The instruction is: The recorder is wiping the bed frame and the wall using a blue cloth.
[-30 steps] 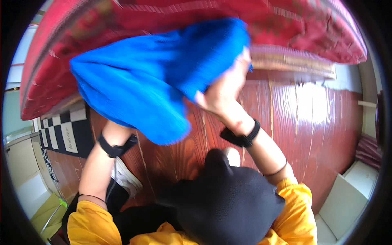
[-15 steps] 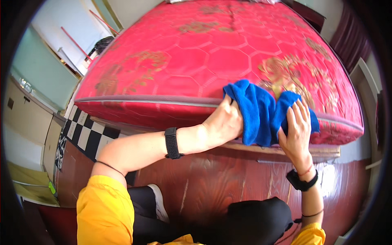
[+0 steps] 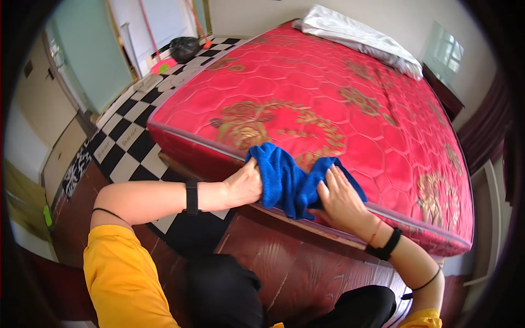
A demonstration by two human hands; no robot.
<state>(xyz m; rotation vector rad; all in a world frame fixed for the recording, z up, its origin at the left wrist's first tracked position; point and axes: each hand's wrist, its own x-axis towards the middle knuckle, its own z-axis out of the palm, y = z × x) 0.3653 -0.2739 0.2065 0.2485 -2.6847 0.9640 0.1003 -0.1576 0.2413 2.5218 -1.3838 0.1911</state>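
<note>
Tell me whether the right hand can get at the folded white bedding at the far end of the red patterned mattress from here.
Probably not. The right hand rests on the bunched blue cloth at the near mattress edge, while the white bedding lies across its whole length.

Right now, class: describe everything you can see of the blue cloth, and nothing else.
The blue cloth is a soft, thick, towel-like fabric in plain bright blue. It lies bunched in deep folds on the near edge of the red mattress, part of it hanging over the side. The left hand grips its left end; the right hand presses flat on its right part.
</note>
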